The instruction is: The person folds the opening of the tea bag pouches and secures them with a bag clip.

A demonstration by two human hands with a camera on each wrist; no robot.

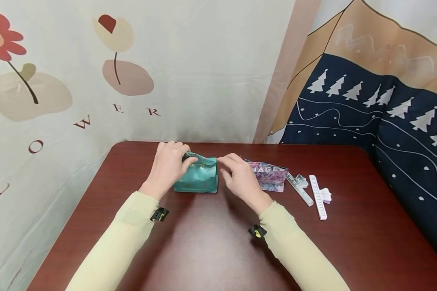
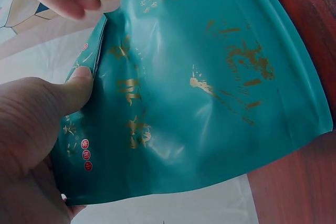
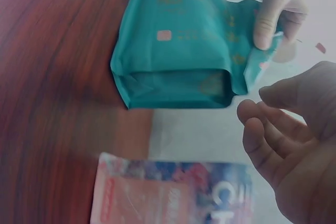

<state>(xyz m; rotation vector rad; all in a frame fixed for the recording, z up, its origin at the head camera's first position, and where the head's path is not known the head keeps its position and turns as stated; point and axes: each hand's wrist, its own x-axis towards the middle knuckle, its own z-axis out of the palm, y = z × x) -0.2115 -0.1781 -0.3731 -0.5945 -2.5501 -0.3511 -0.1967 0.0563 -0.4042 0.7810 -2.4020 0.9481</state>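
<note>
1. The green bag [image 1: 198, 182] stood on its base toward the far side of the table [image 1: 211, 242], gold print on its face; standing there, it probably kept its folded top [image 2: 88, 59] within easy reach of both hands.
2. The left hand [image 1: 169, 161] pinched that folded top near its left end, thumb on the near side and fingers behind. The hold seemed meant to keep the crease pressed down and the bag steady.
3. The right hand [image 1: 240, 180] held nothing: its fingers curved loosely, with a gap to the thumb, just beside the bag's upper right corner (whether a fingertip brushed it, I cannot tell). It was placed as if to mind the free end of the fold.
4. The purple bag [image 1: 271, 178] sat to the right, partly hidden by the right hand, perhaps set aside to leave room.
5. Beyond it lay a clear clip [image 1: 300, 190], then a white clip [image 1: 317, 197], side by side and apparently kept handy.
6. Behind the table hung a pale cloth [image 1: 211, 72] and, rightward, a dark blue one with trees [image 1: 335, 115].
</note>
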